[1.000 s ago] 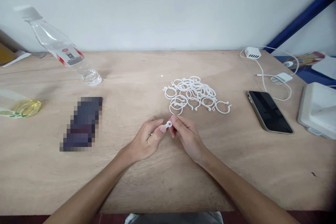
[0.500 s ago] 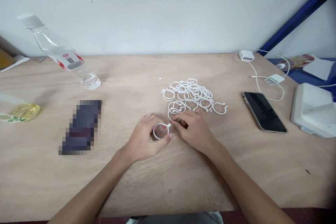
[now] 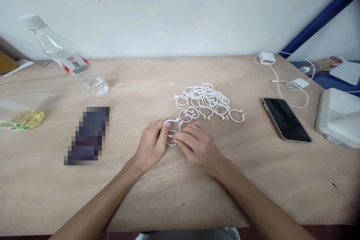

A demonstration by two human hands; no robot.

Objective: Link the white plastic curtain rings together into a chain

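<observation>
A pale wooden table (image 3: 168, 195) fills most of the frame, below a grey-white wall (image 3: 180, 15) across the top. A clear bottle (image 3: 74, 63) with a white cap and a red-edged label appears slanted at upper left, and a bulky white box (image 3: 340, 116) sits at the right edge. Near the center, the person's left hand (image 3: 152, 142) is curled narrow, its thumb pressing a white ring (image 3: 172, 120). The right hand (image 3: 195, 146) has its fingers drawn together at a lower white arc; whether they pinch it cannot be told. A dark object (image 3: 90, 135), blurred into blocks, lies left of center; a black-screened phone (image 3: 287, 120) lies on the right. Just above the right hand is a pile of rings (image 3: 216, 98), white loops overlapping closely. A white charging block (image 3: 266, 58) sits at upper right. The held ring, between the hands just below the pile, is thin and smooth with a small knob at its upper end. Fingers hide much of it, so whether the lower arc belongs to a second ring is unclear.
</observation>
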